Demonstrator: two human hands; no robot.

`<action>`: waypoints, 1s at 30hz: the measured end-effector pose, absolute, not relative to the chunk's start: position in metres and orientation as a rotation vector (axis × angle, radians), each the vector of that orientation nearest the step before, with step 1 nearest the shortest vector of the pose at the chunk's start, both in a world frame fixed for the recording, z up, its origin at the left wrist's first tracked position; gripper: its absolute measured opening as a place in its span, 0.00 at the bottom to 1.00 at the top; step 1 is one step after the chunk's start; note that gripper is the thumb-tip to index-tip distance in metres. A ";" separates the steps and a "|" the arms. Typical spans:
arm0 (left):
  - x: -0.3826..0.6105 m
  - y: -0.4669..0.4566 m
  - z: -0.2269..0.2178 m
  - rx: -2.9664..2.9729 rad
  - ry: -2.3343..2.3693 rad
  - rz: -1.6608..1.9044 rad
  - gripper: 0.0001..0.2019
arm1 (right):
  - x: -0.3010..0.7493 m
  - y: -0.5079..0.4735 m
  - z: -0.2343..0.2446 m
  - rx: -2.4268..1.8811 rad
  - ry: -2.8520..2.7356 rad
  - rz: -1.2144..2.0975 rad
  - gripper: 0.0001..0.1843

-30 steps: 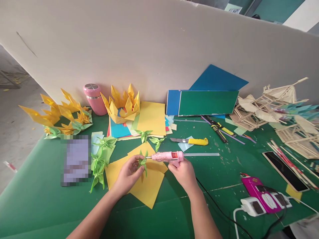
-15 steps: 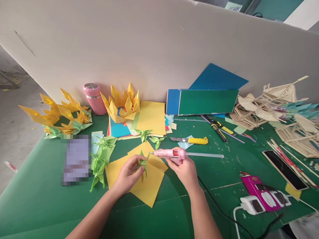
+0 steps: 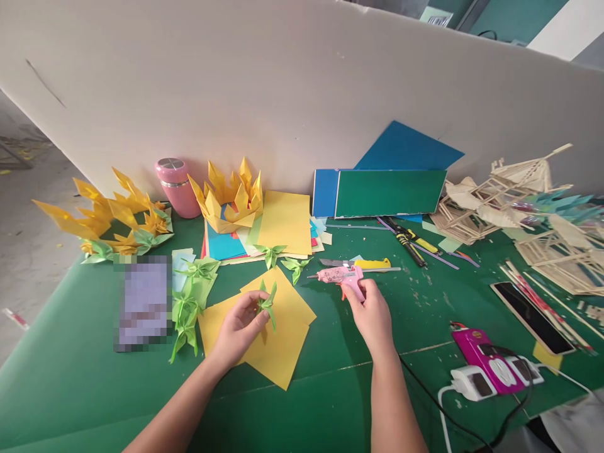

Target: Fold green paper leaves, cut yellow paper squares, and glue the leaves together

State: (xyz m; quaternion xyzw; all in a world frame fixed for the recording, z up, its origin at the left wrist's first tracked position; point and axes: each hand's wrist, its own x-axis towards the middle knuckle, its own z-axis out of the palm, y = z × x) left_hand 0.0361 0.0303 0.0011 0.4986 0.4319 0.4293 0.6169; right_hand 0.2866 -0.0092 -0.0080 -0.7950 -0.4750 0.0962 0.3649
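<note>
My left hand [image 3: 243, 327] is closed on a green folded paper flower [image 3: 268, 304], pinched between thumb and fingers above yellow paper sheets [image 3: 282, 352]. By its handle, my right hand [image 3: 372, 318] grips a pink hot glue gun [image 3: 343, 277]. The gun's metal nozzle points left, apart from the flower, and a clear glue stick sticks out of its back. Just behind the gun lies a yellow-handled utility knife [image 3: 375, 263]. More green paper flowers [image 3: 185, 311] lie to the left of the yellow sheets, and two others [image 3: 296, 268] are behind them.
Two yellow paper crowns [image 3: 231, 211] and a pink thermos [image 3: 178, 189] stand at the back left. To the right are wooden stick models [image 3: 476, 211], a dark phone [image 3: 531, 318] and a magenta power strip [image 3: 491, 362] with cables. A board [image 3: 389, 194] leans against the wall.
My right hand has drawn the glue gun back to the right, so its nozzle has left the green paper flower. My left hand still holds the flower, now turned slightly.
</note>
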 end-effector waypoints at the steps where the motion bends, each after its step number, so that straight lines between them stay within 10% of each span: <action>1: 0.037 0.030 0.002 1.143 0.986 0.988 0.16 | 0.287 -0.009 -0.010 -2.035 -1.265 0.203 0.28; 13: 0.037 0.031 -0.001 1.223 0.988 0.981 0.15 | 0.270 -0.009 -0.007 -1.911 -1.310 0.082 0.25; 21: 0.039 0.031 -0.010 1.328 1.034 1.027 0.13 | 0.192 -0.017 0.012 -1.338 -1.649 0.874 0.15; 30: 0.035 0.031 -0.016 1.563 0.998 0.995 0.08 | 0.188 -0.012 0.004 -1.354 -1.558 0.512 0.04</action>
